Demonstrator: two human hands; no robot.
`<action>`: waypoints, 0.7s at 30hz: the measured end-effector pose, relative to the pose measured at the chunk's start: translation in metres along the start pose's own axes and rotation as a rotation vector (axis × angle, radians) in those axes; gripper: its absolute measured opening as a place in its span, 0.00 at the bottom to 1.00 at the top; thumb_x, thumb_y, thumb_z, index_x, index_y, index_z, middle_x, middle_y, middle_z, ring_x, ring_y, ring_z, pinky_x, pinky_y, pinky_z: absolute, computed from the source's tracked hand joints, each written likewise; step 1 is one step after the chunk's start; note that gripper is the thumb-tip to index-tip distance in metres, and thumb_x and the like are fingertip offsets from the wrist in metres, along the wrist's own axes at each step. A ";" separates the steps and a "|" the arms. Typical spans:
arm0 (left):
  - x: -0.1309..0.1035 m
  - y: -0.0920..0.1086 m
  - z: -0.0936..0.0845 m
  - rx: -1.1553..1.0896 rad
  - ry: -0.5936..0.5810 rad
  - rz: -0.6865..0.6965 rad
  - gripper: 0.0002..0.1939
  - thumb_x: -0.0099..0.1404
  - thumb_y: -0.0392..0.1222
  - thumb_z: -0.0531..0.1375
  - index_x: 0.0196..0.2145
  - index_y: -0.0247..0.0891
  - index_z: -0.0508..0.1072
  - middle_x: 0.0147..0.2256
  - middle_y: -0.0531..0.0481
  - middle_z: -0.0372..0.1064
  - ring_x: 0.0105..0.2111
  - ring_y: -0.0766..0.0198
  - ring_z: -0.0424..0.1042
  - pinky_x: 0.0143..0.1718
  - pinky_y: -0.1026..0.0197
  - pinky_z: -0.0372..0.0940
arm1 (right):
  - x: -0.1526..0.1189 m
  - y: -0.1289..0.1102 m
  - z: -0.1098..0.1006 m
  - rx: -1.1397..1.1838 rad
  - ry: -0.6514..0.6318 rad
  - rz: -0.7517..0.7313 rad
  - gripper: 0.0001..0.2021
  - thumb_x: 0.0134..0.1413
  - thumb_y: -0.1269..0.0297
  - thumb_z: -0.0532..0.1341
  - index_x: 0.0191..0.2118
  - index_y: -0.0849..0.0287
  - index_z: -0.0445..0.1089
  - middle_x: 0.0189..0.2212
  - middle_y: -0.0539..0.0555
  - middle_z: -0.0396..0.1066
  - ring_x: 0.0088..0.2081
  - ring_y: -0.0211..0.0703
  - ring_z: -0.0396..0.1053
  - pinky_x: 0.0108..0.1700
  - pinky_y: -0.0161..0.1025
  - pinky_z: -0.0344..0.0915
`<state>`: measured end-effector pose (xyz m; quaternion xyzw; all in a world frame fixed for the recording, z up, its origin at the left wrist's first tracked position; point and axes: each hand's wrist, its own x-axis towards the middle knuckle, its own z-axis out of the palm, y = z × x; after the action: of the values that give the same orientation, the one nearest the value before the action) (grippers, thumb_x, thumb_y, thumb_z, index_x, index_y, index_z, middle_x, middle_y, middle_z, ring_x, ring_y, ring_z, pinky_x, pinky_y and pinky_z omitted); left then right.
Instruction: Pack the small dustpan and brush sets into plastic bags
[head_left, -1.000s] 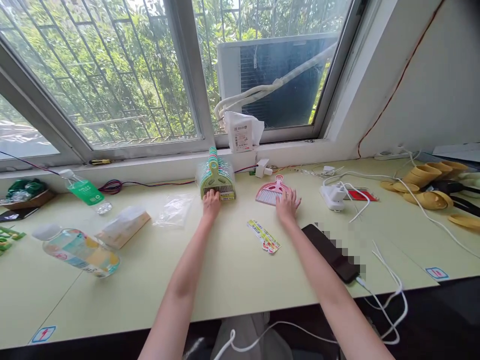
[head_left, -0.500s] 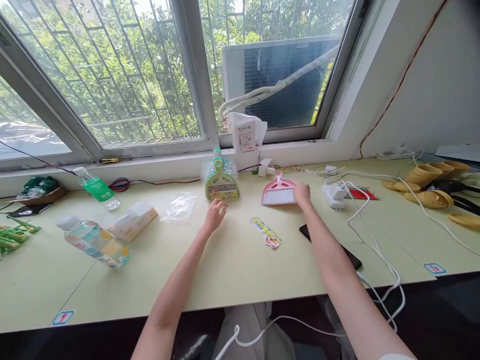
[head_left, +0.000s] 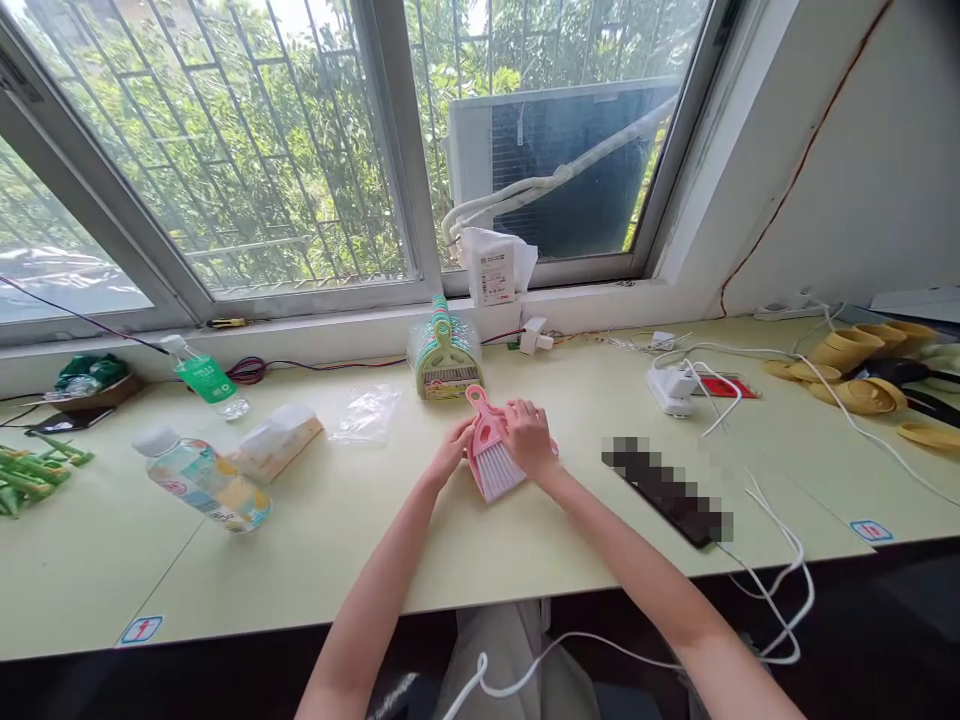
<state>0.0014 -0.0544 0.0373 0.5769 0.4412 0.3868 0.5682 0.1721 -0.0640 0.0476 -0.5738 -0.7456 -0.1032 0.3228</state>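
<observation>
A pink dustpan and brush set (head_left: 491,428) with white bristles is at the middle of the table, its handle pointing toward the window. My left hand (head_left: 451,452) grips its left edge. My right hand (head_left: 529,438) is closed on its right side and covers part of it. Just behind stands a row of green dustpan and brush sets (head_left: 448,370) in clear plastic. The green and white label strip is not visible now; the pink set and my hands cover the area around its earlier spot.
A clear plastic bag (head_left: 366,414), a tissue pack (head_left: 279,442) and two bottles, one large (head_left: 206,480) and one green-labelled (head_left: 206,380), lie left. On the right are a black phone (head_left: 664,490), a white power strip (head_left: 671,388), cables and yellow rolls (head_left: 847,350).
My right hand has brought the pink set left and nearer to me. My left hand has moved slightly right and taken hold of its left edge.
</observation>
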 end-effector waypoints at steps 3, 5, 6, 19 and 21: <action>0.007 -0.004 0.009 0.052 0.067 0.166 0.27 0.64 0.57 0.53 0.55 0.38 0.68 0.51 0.43 0.70 0.51 0.53 0.68 0.49 0.54 0.63 | -0.001 -0.012 -0.001 -0.082 -0.082 0.012 0.14 0.64 0.59 0.49 0.36 0.61 0.68 0.34 0.60 0.72 0.39 0.49 0.64 0.42 0.44 0.52; 0.011 -0.006 0.014 0.081 0.124 0.272 0.25 0.66 0.54 0.51 0.54 0.37 0.69 0.54 0.44 0.68 0.54 0.55 0.66 0.55 0.54 0.59 | 0.001 -0.012 -0.001 -0.118 -0.071 0.048 0.14 0.64 0.59 0.50 0.35 0.61 0.68 0.33 0.60 0.72 0.39 0.50 0.64 0.41 0.44 0.50; 0.011 -0.008 0.017 0.099 0.147 0.303 0.25 0.67 0.53 0.50 0.55 0.37 0.68 0.55 0.44 0.67 0.55 0.56 0.65 0.56 0.55 0.58 | 0.002 -0.011 0.000 -0.130 -0.054 0.060 0.14 0.64 0.60 0.50 0.35 0.61 0.68 0.33 0.60 0.72 0.39 0.50 0.64 0.41 0.44 0.50; 0.000 0.012 0.026 0.421 0.154 0.270 0.23 0.70 0.48 0.44 0.55 0.39 0.67 0.51 0.45 0.71 0.49 0.58 0.70 0.51 0.56 0.62 | 0.008 0.011 0.004 0.356 0.094 0.274 0.24 0.65 0.61 0.47 0.20 0.58 0.68 0.22 0.52 0.72 0.26 0.38 0.66 0.32 0.34 0.56; 0.002 0.013 0.021 0.492 0.160 0.285 0.22 0.69 0.44 0.44 0.57 0.40 0.65 0.52 0.45 0.70 0.50 0.58 0.69 0.51 0.57 0.62 | 0.013 0.021 -0.005 0.481 0.066 0.292 0.25 0.65 0.62 0.46 0.17 0.57 0.66 0.19 0.50 0.69 0.23 0.35 0.64 0.27 0.32 0.56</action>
<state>0.0225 -0.0590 0.0495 0.7210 0.4799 0.3884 0.3147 0.1916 -0.0498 0.0545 -0.5785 -0.6470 0.1059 0.4853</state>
